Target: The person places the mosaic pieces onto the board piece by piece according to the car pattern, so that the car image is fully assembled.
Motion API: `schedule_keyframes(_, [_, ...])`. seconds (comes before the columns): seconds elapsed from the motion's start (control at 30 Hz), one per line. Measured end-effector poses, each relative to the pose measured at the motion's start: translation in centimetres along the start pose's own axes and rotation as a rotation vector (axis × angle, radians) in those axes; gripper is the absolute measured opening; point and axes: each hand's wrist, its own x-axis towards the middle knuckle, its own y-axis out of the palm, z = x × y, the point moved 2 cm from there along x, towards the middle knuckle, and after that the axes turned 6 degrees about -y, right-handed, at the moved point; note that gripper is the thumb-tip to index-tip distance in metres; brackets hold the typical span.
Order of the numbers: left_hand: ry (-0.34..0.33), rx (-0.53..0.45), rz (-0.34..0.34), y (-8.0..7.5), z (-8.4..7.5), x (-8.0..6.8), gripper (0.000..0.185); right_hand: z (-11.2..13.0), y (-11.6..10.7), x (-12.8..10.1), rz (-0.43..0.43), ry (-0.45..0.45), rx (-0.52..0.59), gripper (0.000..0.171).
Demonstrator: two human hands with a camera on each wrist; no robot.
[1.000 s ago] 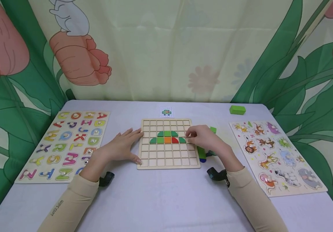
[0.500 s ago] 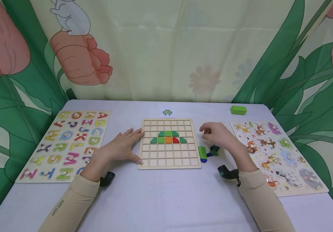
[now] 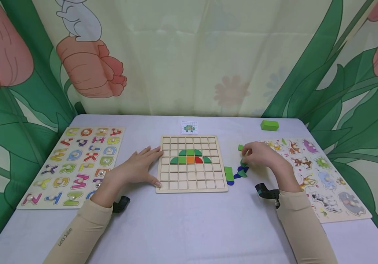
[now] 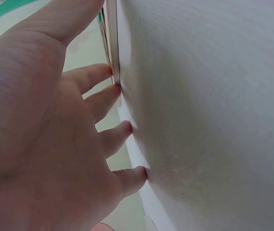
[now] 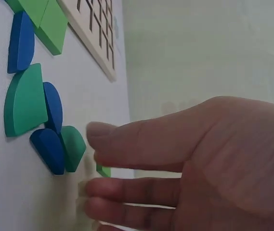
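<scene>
Sleeve (image 3: 77,234) marked "Let's Slim", left hand (image 3: 136,168) flat beside grid board (image 3: 192,183)

Head view looks forward and down across the whole bench (image 3: 189,227), moderately far. Left wrist camera sits very close behind the left hand (image 4: 45,139), facing the grid board's edge (image 4: 111,43). Right wrist camera, equally close, shares the loose pieces (image 5: 40,125) with head view.

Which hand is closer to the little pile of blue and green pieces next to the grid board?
The right hand hovers right over the pile of pieces. The left hand rests against the grid board's far side.
</scene>
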Motion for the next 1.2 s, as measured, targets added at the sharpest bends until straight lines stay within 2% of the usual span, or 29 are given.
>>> schedule_keyframes(0.1, [0.001, -0.005, -0.002, 0.0, 0.1, 0.0, 0.122, -0.1, 0.2, -0.1, 0.038, 0.024, -0.017, 0.019])
schedule_keyframes(0.37, [0.010, -0.002, -0.009, 0.1, 0.2, 0.0, 0.121, 0.7, 0.8, -0.1, 0.051, 0.057, 0.000, 0.017])
schedule_keyframes(0.63, [-0.003, -0.003, -0.009, 0.0, 0.1, 0.0, 0.122, 1.5, 1.0, 0.0, 0.018, 0.053, -0.003, 0.015])
schedule_keyframes(0.83, [0.014, -0.001, -0.021, 0.0, 0.1, -0.1, 0.121, 1.6, 1.2, 0.1, 0.009, 0.052, -0.015, 0.008])
schedule_keyframes(1.2, [0.022, 0.001, -0.022, 0.1, 0.2, 0.0, 0.121, 2.1, 1.7, 0.3, -0.023, 0.038, -0.034, 0.007])
